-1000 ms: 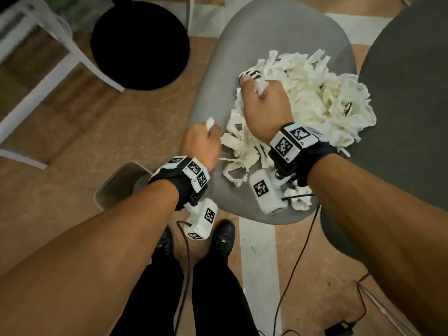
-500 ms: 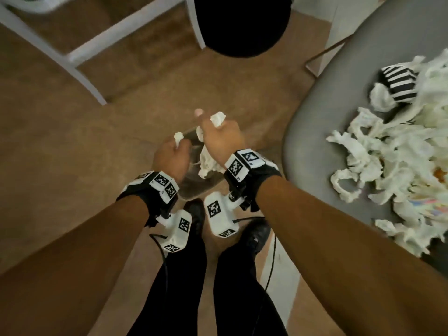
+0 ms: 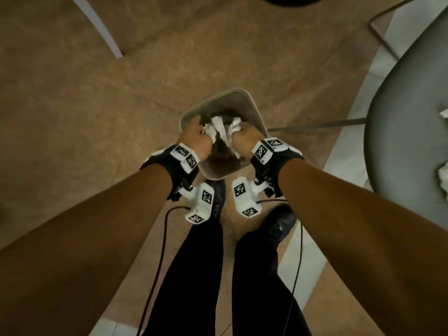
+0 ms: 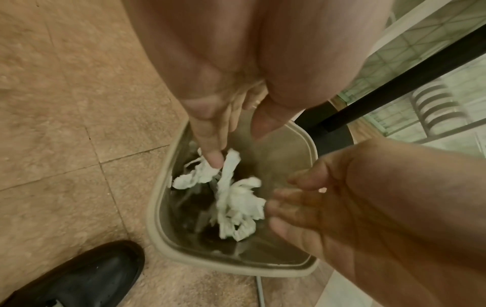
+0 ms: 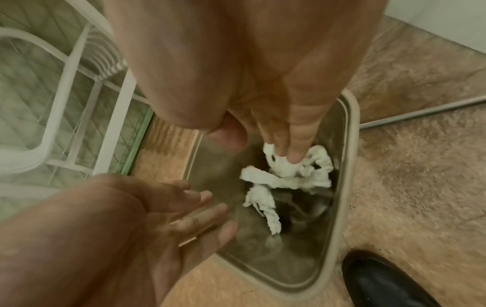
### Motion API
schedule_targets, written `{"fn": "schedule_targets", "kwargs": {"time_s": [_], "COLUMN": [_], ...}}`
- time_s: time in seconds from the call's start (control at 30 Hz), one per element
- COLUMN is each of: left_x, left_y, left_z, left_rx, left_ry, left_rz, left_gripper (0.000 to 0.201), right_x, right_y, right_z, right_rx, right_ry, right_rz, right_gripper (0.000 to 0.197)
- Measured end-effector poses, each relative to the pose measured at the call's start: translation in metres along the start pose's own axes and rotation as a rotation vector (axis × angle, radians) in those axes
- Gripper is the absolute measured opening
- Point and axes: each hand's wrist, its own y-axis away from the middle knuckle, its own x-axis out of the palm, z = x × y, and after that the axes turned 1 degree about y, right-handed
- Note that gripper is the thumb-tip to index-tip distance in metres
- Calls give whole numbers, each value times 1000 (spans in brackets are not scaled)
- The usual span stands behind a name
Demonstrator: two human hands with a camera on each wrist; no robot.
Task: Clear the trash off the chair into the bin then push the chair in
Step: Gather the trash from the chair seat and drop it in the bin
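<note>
I see both hands over the beige square plastic bin (image 3: 254,110) on the tan floor. My left hand (image 3: 195,139) and right hand (image 3: 244,139) have fingers spread loose, holding nothing firmly (a right fingertip (image 5: 294,159) touches a strip). White shredded paper (image 4: 236,199) hangs inside the bin. The grey chair (image 3: 407,132) stands far right, scraps on it.

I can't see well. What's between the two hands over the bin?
White paper scraps hang between the left hand and right hand, above the bin; head view.
</note>
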Motion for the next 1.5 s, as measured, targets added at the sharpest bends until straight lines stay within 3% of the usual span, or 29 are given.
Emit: {"fn": "schedule_targets", "kwargs": {"time_s": [0.1,0.17,0.27,0.43,0.6,0.73,0.83,0.97,1.03,1.1,1.23,1.3,1.37,1.5], "left_x": [0,1,9,50,128,212,274,334,351,359,358,351,343,327], "left_y": [2,13,38,84,127,159,183,202,203,201,206,204,198,194], "left_z": [-18,-42,-90,-189,-276,-320,-338,-332,-319,-310,-312,-316,-321,-326], "left_rx": [-18,19,108,364,621,782,931,973,957,949,994,1021,1050,1034], "left_ry": [56,-21,-146,-284,-466,-621,-670,-808,-929,-980,-880,-857,-920,-861], "left_rz": [-18,-42,-96,-116,-40,28,165,355,385,365,264,223,162,139], "left_gripper": [63,52,35,21,15,42,57,79,83,73,61,56,41,25], "right_x": [-9,-22,-53,-146,-259,-331,-372,-402,-411,-416,-420,-421,-422,-422], "right_y": [1,9,32,100,160,204,227,249,252,251,242,236,229,222], "right_z": [-7,-6,3,27,-9,-77,-144,-211,-233,-246,-253,-251,-249,-246], "right_rx": [-33,-43,-89,-227,-285,-266,-225,-184,-178,-183,-184,-155,-111,-113], "right_ry": [-72,-149,-211,-260,-305,-325,-339,-406,-313,-158,155,289,418,614], "right_rz": [-2,-50,-45,-197,-362,-471,-584,-758,-911,-998,-831,-770,-747,-722], "right_gripper": [54,50,17,23,17,25,24,26,26,31,76,89,80,43]}}
